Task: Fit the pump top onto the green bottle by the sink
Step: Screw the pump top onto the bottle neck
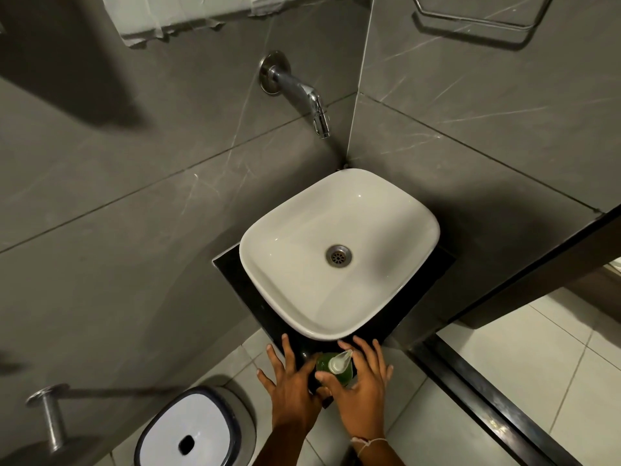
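Green plastic bottle (336,369) with clear pump top (339,360) stands on the black worktop (235,277) between two spread hands, left (290,390) and right (361,391).

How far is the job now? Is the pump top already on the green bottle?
The pump top already sits on the green bottle on the black counter. Both the left hand and right hand flank it with fingers spread. Whether it is screwed tight cannot be seen.

My left hand (291,388) and right hand (361,386) sit side by side at lower centre of the frame, fingers spread, both forearms reaching up from the bottom edge.
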